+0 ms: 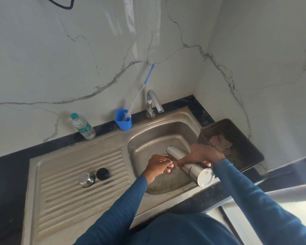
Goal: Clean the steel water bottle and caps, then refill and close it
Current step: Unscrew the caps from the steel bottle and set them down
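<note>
Two hands over the sink basin (149, 138), both in blue sleeves. Right hand (204, 153) clamped around the middle of the steel water bottle (191, 167), held tilted above the basin, open mouth pointing far and left, flat base toward the near right edge. Left hand (158, 166) just left of the bottle, fingers (167, 164) loosely curled with nothing seen in them, tips close to the bottle's side; touching or not, cannot tell. Left on the ribbed drainboard (69, 191): steel cap (86, 179) and black inner cap (102, 173), side by side, well apart from the bottle. Far side, against the marble wall (60, 59): clear plastic bottle (83, 126) with a green lid at far left, blue cup (123, 120) holding a long bottle brush (141, 89) with a blue handle leaning on the wall, chrome tap (153, 103) behind the basin with no visible stream. Right of the basin on the dark counter (7, 170): brown perforated basket (231, 144) with a checked cloth (219, 141) inside, just beyond the right hand.
</note>
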Tool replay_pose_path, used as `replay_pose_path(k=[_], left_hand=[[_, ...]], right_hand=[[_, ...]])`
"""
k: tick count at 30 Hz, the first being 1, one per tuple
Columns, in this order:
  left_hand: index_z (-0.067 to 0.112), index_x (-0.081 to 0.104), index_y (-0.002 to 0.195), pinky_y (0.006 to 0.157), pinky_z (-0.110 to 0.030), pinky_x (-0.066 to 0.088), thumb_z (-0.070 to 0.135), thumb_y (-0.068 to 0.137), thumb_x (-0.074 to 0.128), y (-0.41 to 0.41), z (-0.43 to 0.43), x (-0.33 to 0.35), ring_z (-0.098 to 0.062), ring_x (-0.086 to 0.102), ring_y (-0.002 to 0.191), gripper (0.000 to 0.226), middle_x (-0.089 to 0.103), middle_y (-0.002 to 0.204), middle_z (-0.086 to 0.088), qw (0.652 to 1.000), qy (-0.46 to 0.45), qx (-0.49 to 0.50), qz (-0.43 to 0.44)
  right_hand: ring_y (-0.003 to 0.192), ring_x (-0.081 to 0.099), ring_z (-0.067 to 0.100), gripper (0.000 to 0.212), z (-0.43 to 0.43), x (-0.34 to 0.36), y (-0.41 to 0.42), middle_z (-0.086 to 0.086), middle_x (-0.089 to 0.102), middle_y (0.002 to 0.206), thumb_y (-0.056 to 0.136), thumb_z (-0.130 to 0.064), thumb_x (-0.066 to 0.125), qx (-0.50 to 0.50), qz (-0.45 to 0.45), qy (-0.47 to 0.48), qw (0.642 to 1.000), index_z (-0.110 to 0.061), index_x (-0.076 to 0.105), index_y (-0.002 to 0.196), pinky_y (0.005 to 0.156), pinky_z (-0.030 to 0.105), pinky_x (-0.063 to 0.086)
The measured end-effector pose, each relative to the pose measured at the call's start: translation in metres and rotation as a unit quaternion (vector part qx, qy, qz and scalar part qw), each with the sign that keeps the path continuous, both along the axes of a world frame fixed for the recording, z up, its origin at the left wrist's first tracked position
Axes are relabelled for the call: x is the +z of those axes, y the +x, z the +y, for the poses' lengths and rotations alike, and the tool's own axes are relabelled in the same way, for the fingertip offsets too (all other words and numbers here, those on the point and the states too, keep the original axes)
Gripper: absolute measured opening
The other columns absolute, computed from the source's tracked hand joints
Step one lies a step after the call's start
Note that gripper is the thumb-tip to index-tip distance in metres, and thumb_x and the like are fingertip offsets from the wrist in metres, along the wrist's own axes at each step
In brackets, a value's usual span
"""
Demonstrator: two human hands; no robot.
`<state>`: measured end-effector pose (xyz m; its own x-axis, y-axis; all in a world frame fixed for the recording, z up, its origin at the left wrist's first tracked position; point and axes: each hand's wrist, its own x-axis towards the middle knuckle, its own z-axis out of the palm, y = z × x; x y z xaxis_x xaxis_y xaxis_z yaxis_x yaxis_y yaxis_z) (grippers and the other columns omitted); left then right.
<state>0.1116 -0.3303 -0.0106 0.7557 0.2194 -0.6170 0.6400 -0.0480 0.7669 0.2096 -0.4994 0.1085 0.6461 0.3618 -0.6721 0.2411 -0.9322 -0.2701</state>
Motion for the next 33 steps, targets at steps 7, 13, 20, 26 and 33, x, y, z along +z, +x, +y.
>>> replay_pose_path(k=[7,13,20,26,33], left_hand=[[0.015,0.079,0.102,0.069,-0.022,0.054,0.023,0.100,0.070,-0.001,-0.001,0.001,-0.010,0.078,0.077,0.012,0.082,0.090,0.006,1.000,0.001,-0.016,0.017],[0.013,0.078,0.103,0.066,-0.023,0.052,0.024,0.101,0.069,-0.003,0.000,0.006,-0.012,0.079,0.079,0.015,0.083,0.092,0.004,1.000,0.000,-0.008,0.019],[0.012,0.076,0.110,0.083,-0.031,0.058,0.018,0.103,0.066,-0.004,0.007,0.012,-0.016,0.078,0.090,0.014,0.081,0.102,-0.001,0.994,-0.096,0.055,0.013],[0.006,0.071,0.126,0.083,-0.038,0.063,0.007,0.106,0.057,-0.005,0.019,0.026,-0.021,0.074,0.100,0.025,0.076,0.112,-0.014,0.966,-0.235,0.082,-0.075],[0.017,0.071,0.121,0.088,-0.033,0.063,0.002,0.105,0.058,0.000,0.022,0.091,-0.023,0.074,0.112,0.025,0.075,0.123,-0.009,0.967,-0.115,0.027,-0.224]], right_hand=[[0.072,0.077,0.019,0.060,0.004,0.005,0.003,-0.001,0.078,0.078,0.062,-0.071,0.082,0.002,0.024,-0.008,1.000,-0.017,0.072,0.086,0.076,0.035,0.064],[0.074,0.078,0.020,0.060,0.007,0.003,0.005,0.000,0.079,0.080,0.064,-0.072,0.081,0.009,0.031,-0.011,0.999,-0.018,0.072,0.087,0.081,0.037,0.065],[0.077,0.069,0.016,0.068,0.005,-0.010,-0.002,-0.006,0.070,0.084,0.055,-0.081,0.079,-0.002,-0.029,0.017,0.999,-0.024,0.061,0.086,0.068,0.031,0.053],[0.087,0.062,0.013,0.073,-0.008,-0.046,-0.017,-0.007,0.063,0.098,0.054,-0.077,0.084,-0.045,-0.075,0.105,0.991,-0.025,0.055,0.097,0.071,0.035,0.055],[0.085,0.064,0.017,0.094,0.011,-0.042,-0.025,-0.006,0.062,0.099,0.069,-0.048,0.092,-0.100,-0.157,0.282,0.941,-0.018,0.044,0.144,0.076,0.038,0.057]])
